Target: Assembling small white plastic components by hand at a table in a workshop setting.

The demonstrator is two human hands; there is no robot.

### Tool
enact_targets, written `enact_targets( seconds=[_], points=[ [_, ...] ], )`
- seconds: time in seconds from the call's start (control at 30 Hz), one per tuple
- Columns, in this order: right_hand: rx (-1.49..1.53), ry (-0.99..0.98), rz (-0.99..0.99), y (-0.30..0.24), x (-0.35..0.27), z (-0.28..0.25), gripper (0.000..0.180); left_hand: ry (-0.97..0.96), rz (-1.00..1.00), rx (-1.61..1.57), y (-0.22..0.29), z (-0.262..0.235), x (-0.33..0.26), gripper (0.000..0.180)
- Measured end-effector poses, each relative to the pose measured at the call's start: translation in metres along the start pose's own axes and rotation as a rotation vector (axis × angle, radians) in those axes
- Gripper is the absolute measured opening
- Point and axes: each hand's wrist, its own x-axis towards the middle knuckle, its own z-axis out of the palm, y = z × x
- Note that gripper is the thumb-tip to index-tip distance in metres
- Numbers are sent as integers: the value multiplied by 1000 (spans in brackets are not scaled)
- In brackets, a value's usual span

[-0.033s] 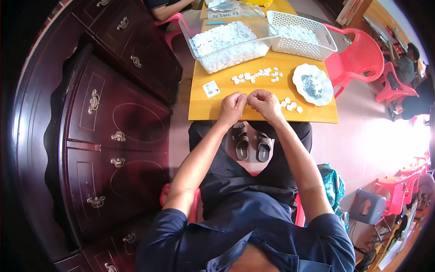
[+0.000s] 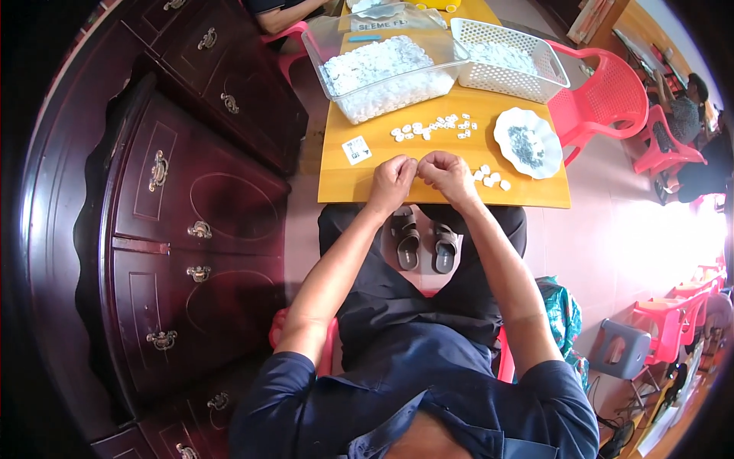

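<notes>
My left hand (image 2: 391,182) and my right hand (image 2: 448,174) meet knuckles-up at the near edge of a yellow table (image 2: 428,191). Their fingers are curled and the fingertips touch, pinched on something small that the fingers hide. A few small white pieces (image 2: 491,177) lie just right of my right hand. More white pieces (image 2: 432,127) are scattered in a loose row beyond the hands. A white plate (image 2: 547,145) holding small grey parts sits at the right, an arm's reach from my right hand.
A clear plastic bin (image 2: 325,57) full of white pieces and a white mesh basket (image 2: 547,65) stand at the table's far side. A small printed card (image 2: 356,149) lies at the left. Dark wooden cabinets (image 2: 191,229) stand at my left, red plastic chairs (image 2: 612,96) at my right. Grey sandals (image 2: 424,245) show under the table.
</notes>
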Motion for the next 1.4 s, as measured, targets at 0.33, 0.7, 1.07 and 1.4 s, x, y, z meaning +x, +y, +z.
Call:
enact_targets(
  seconds=[0.33,0.7,1.07,1.4],
  points=[
    [139,-159,194,-5,1,-10,18,37,161,-18,17,-7,-3,9],
    [-838,213,-182,-9,39,-31,21,60,-191,-378,10,-10,-13,11],
    [-943,365,-253,7,55,-41,20,62,-213,-383,11,-11,-22,11],
    [-359,144,-108,-18,-16,-6,25,86,-39,-237,20,-4,-24,10]
  ],
)
